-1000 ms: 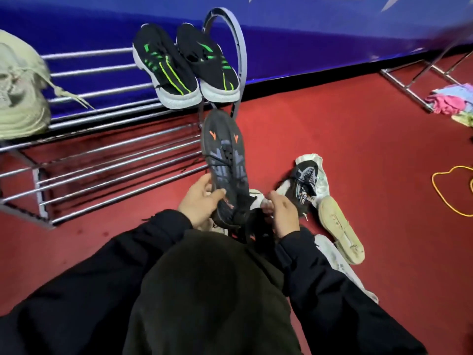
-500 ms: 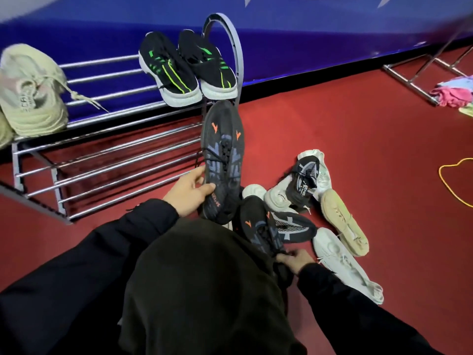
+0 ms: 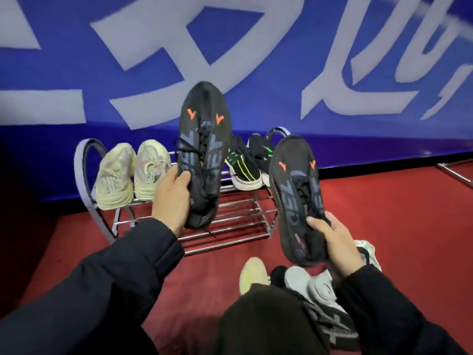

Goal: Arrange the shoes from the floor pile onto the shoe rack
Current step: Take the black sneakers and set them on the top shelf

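Nearest, the floor pile (image 3: 314, 285) of pale shoes lay by the knees. The right hand (image 3: 335, 242) was clamped around the heel of one black shoe (image 3: 297, 196); the left hand (image 3: 171, 198) gripped its mate (image 3: 202, 155) likewise, toes up. Beyond, the shoe rack (image 3: 230, 226) carried a cream pair (image 3: 130, 172) and a green-striped pair (image 3: 245, 162) on top. Setting both down together, toes to the wall, in the gap between would probably sit best.
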The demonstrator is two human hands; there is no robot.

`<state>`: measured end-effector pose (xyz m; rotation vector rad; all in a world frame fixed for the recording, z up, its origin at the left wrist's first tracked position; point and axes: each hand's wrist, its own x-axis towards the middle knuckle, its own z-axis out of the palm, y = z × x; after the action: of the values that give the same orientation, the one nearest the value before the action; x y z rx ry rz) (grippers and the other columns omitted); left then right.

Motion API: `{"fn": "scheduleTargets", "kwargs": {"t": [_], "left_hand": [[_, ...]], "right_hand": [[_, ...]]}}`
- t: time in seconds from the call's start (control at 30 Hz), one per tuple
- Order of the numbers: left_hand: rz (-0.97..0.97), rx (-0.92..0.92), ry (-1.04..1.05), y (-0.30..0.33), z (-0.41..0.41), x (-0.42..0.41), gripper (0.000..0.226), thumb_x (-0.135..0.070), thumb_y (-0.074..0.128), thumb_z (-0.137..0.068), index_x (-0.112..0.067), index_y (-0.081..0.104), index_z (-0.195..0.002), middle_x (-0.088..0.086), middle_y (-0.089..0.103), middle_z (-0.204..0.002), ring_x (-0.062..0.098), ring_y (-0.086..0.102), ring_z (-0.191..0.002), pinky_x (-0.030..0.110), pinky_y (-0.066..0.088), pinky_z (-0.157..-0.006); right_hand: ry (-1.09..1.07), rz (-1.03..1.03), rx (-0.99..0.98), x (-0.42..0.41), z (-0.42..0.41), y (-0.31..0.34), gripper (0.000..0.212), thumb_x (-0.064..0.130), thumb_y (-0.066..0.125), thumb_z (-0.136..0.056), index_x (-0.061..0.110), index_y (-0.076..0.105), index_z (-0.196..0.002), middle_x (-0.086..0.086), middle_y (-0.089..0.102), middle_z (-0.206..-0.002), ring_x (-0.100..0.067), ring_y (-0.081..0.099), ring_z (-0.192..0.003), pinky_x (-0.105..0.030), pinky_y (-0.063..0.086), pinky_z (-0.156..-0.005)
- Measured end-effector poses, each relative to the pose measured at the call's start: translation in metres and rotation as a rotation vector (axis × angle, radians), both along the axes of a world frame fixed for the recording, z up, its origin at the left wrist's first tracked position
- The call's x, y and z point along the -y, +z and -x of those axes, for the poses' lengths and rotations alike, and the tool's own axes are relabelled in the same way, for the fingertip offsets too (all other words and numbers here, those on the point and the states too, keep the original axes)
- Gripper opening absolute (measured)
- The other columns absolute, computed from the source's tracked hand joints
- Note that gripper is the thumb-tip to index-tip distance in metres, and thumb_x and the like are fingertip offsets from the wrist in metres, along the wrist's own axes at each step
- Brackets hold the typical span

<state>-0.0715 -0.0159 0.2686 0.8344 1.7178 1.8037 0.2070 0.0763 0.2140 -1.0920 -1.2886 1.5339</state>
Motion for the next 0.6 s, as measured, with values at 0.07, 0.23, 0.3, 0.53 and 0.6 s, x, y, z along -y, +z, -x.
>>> {"fn": "scheduleTargets", "kwargs": {"t": [0.07, 0.23, 0.3, 0.53, 0.6], "left_hand": [[0.010, -0.087, 0.142, 0.005, 0.022, 0.007, 0.026, -0.011, 0.036, -0.104, -0.010, 0.063, -0.107, 0.002, 0.068, -0.101, -0.001, 0.065, -0.094, 0.014, 0.046, -0.077], [0.032, -0.168, 0.322, 0.007, 0.062, 0.017, 0.035, -0.014, 0.035, -0.104, -0.008, 0.057, -0.130, 0.004, 0.059, -0.118, 0.014, 0.051, -0.103, 0.016, 0.036, -0.088], [0.037, -0.139, 0.338, 0.003, 0.074, 0.016, 0.032, -0.018, 0.036, -0.102, -0.014, 0.060, -0.123, 0.001, 0.063, -0.106, 0.021, 0.055, -0.103, 0.025, 0.037, -0.086], [0.086, -0.186, 0.283, -0.021, 0.091, -0.007, 0.028, -0.025, 0.037, -0.101, -0.014, 0.062, -0.108, -0.003, 0.066, -0.099, 0.014, 0.057, -0.098, 0.027, 0.041, -0.088], [0.122, -0.160, 0.257, -0.031, 0.096, -0.012, 0.033, -0.032, 0.037, -0.101, -0.022, 0.064, -0.117, -0.002, 0.070, -0.109, 0.018, 0.061, -0.105, 0.039, 0.045, -0.094]], "right_hand": [[0.109, 0.068, -0.055, -0.017, 0.046, 0.024, 0.047, 0.037, 0.082, -0.074, 0.008, 0.071, -0.109, -0.012, 0.076, -0.099, -0.028, 0.069, -0.091, -0.041, 0.053, -0.088], [0.287, 0.203, 0.012, -0.046, 0.163, 0.058, 0.013, 0.012, 0.055, -0.099, 0.014, 0.064, -0.089, 0.005, 0.067, -0.056, -0.011, 0.065, -0.057, -0.030, 0.057, -0.064], [0.259, 0.117, 0.087, -0.065, 0.214, 0.046, 0.010, 0.012, 0.058, -0.091, 0.006, 0.066, -0.092, -0.004, 0.075, -0.068, -0.017, 0.073, -0.066, -0.038, 0.060, -0.076], [0.064, -0.074, 0.307, -0.088, 0.294, -0.014, 0.026, 0.006, 0.051, -0.099, 0.011, 0.054, -0.074, -0.003, 0.055, -0.072, -0.022, 0.048, -0.080, -0.028, 0.033, -0.071], [0.115, -0.094, 0.329, -0.085, 0.304, -0.030, 0.019, 0.010, 0.050, -0.101, 0.004, 0.064, -0.090, -0.008, 0.061, -0.085, -0.022, 0.050, -0.085, -0.031, 0.037, -0.077]]}}
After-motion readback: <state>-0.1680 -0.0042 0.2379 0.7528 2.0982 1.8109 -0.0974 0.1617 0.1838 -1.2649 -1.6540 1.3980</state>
